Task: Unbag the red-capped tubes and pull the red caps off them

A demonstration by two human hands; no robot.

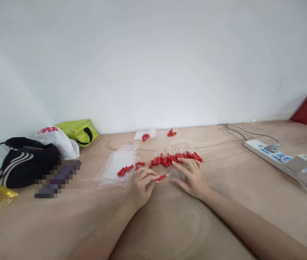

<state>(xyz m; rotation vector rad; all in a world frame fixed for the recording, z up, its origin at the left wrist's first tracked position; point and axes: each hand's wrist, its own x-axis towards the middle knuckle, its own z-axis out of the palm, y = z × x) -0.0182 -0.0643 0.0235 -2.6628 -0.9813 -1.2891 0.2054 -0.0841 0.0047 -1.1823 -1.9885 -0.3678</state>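
A dropper with a red rubber bulb and a thin clear tube points right. My left hand is closed on its red bulb end. The tube runs to the fingertips of my right hand, whose thumb and index finger are spread apart. Beneath that hand lie several bare clear tubes. Behind both hands is a row of droppers with red bulbs facing me and tubes pointing away. Loose red bulbs rest on a stack of clear zip bags left of my left hand.
Farther back, two small groups of red bulbs lie on clear bags near the wall. A white power strip with plugs and cables is at right. At left are a black bag, a white plastic bag and a lime-green bag.
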